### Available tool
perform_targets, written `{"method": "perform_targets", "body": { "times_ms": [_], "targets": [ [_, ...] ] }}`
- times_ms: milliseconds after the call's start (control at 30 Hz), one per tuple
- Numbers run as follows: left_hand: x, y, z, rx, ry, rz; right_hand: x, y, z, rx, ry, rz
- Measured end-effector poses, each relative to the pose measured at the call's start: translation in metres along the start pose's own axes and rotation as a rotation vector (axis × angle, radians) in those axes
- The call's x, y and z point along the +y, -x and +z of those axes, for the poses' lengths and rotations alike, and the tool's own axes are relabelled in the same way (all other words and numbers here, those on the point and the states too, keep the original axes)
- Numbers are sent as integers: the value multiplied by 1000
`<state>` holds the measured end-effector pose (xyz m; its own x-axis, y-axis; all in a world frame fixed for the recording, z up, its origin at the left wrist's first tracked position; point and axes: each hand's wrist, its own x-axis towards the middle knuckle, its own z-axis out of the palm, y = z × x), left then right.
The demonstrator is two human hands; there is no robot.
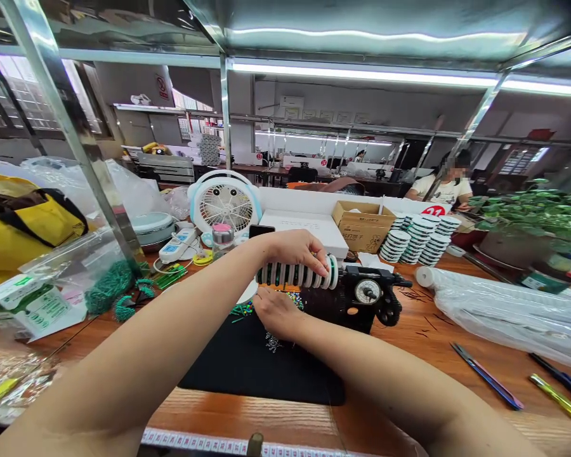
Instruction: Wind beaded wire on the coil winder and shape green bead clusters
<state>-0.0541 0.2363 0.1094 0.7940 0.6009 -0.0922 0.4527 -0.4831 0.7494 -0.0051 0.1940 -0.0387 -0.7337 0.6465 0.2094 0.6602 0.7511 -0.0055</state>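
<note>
Near the middle of the table (438, 330), around the far edge of the black mat (261, 371), a row of spools (290, 274) wound with dark green is standing on edge, side by side, just left of the dial (368, 292) on a black machine (335, 311). We are resting our left hand (302, 249) over the row's right end, thumb and finger bent nearly together at the rims; whether they are gripping a spool or only touching one, we cannot tell. Nearer to us, we are holding our right hand (278, 312) low and half curled beside small colored beads (294, 297), and its fingertips are too hidden to show whether they are pinching anything. By our judgement, we are dealing with spools that are light, stiff and rather smooth, so the outer rims are offering the surest hold, while the winding is asking for a soft touch. Around these, tiny silvery pieces (272, 343) are lying on the mat, a white fan (228, 206) is standing on the far left, stacked spools (416, 241) are sitting on the far right, and a plastic roll (499, 304) is lying on the right.
</note>
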Motion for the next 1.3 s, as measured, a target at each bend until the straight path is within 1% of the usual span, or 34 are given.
{"method": "perform_targets", "body": {
  "times_ms": [167, 233, 300, 367, 400, 433, 467, 500, 533, 567, 600, 667, 733, 800, 900, 1033, 1167, 1300],
  "targets": [
    [0, -7, -7, -50, 51, -34, -5, 8, -13, 8, -35, 110],
    [0, -9, -8, -62, 70, -38, -8, 20, -20, 17, -44, 116],
    [0, -9, -9, -55, 77, -30, -12, 41, -31, 56, -81, 76],
    [1, -9, -8, -43, 75, -21, -12, 66, -50, 170, -198, 3],
    [1, -9, -7, -38, 72, -19, -9, 77, -62, 258, -286, -20],
    [2, -9, -7, -32, 70, -18, -5, 87, -76, 355, -379, -6],
    [2, -8, -7, -29, 68, -18, 2, 95, -91, 449, -460, 51],
    [3, -8, -7, -30, 67, -19, 11, 101, -106, 534, -517, 145],
    [4, -7, -7, -35, 67, -19, 21, 103, -120, 593, -558, 256],
    [4, -7, -7, -44, 67, -19, 32, 104, -132, 615, -600, 362],
    [5, -6, -7, -54, 67, -19, 42, 102, -142, 589, -659, 445],
    [5, -6, -7, -68, 61, -18, 58, 96, -152, 474, -824, 540],
    [4, -6, -8, -66, 48, -15, 67, 90, -154, 378, -978, 566],
    [3, -6, -8, -62, 34, -12, 69, 85, -151, 359, -1041, 583],
    [2, -7, -8, -65, 18, -9, 69, 83, -146, 363, -1002, 586],
    [4, -8, -8, -60, 14, -8, 71, 85, -144, 350, -948, 544],
    [7, -6, -7, -61, 12, -18, 67, 87, -149, 315, -895, 573],
    [7, -6, -6, -43, -6, -33, 59, 87, -157, 236, -759, 597]
  ]
}}
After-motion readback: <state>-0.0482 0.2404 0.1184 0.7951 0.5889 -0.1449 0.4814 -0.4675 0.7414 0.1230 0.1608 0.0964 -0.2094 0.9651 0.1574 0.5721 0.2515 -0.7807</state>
